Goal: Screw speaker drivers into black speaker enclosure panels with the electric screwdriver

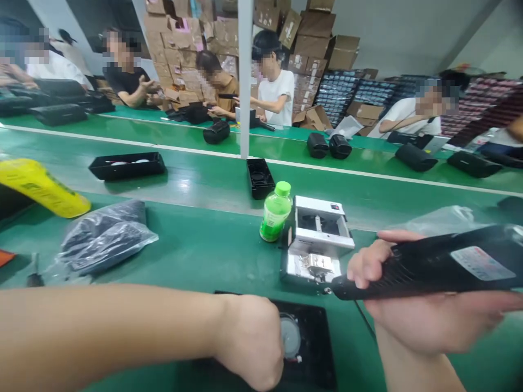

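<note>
My right hand [425, 321] is wrapped around a black electric screwdriver [433, 261] with a white label. The driver lies level, its tip pointing left beside the front of a white-and-black screw feeder [322, 237]. Low in the middle, my left hand [251, 340] is closed over a black speaker housing [316, 340]; its fingertips are hidden, so what they hold cannot be made out. A round grey speaker driver [290, 336] shows in the housing, just right of my knuckles, with a small white connector below it.
A green drink bottle [278, 212] stands against the feeder's left side. A plastic-wrapped dark bundle [108, 237] and a yellow bag [41, 185] lie at left. Open black housings [128, 166] rest on the green belt [196, 182]. Several people sit across it, before stacked cartons [314, 38].
</note>
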